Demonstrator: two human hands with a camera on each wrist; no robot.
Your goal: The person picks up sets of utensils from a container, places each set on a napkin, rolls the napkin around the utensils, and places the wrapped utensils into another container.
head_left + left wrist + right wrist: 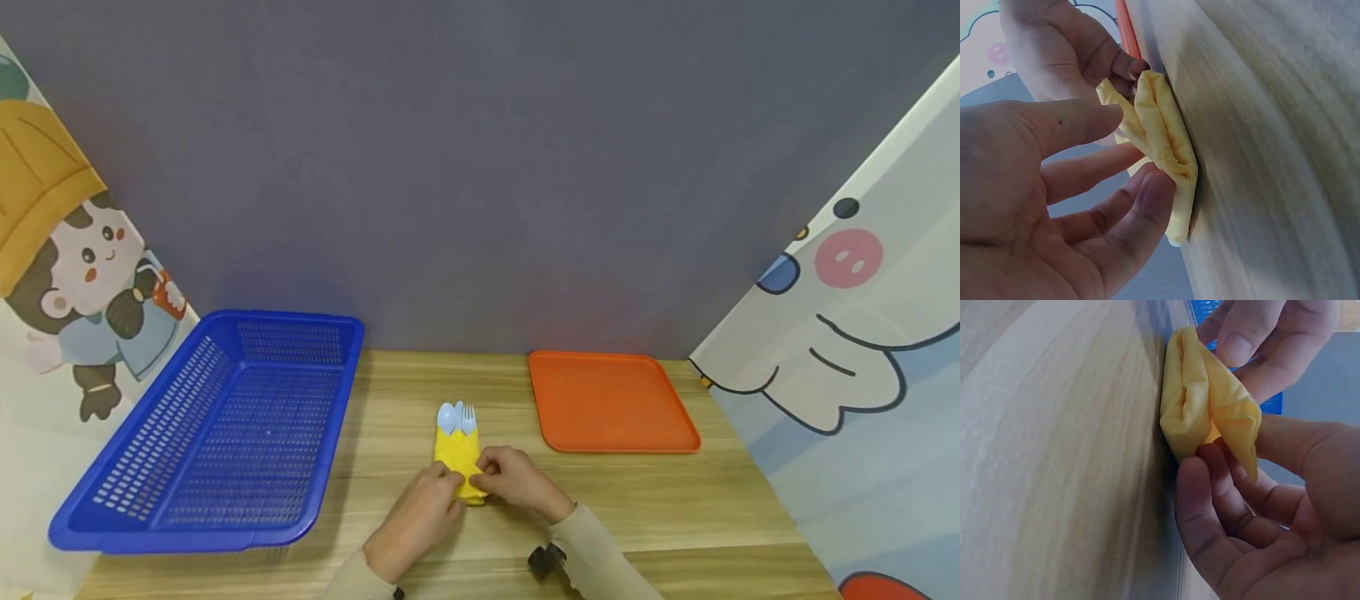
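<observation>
A folded yellow napkin [456, 451] lies on the table, wrapped around pale blue cutlery. A spoon [447, 417] and a fork [468, 418] stick out of its far end, with a third piece between them mostly hidden. At the near left part, my left hand [426, 510] holds the napkin's side between thumb and fingers. My right hand [519, 481] pinches a loose flap at the right edge. In the right wrist view, the flap of the napkin [1232, 415] stands raised from the folded layers. Both thumbs are close to the cloth.
To the left stands a blue perforated basket [341, 417] with high walls. An orange tray [611, 404] lies flat at the back right. A grey panel [450, 183] rises behind the wooden table [637, 517], and printed cartoon sheets flank it on both sides.
</observation>
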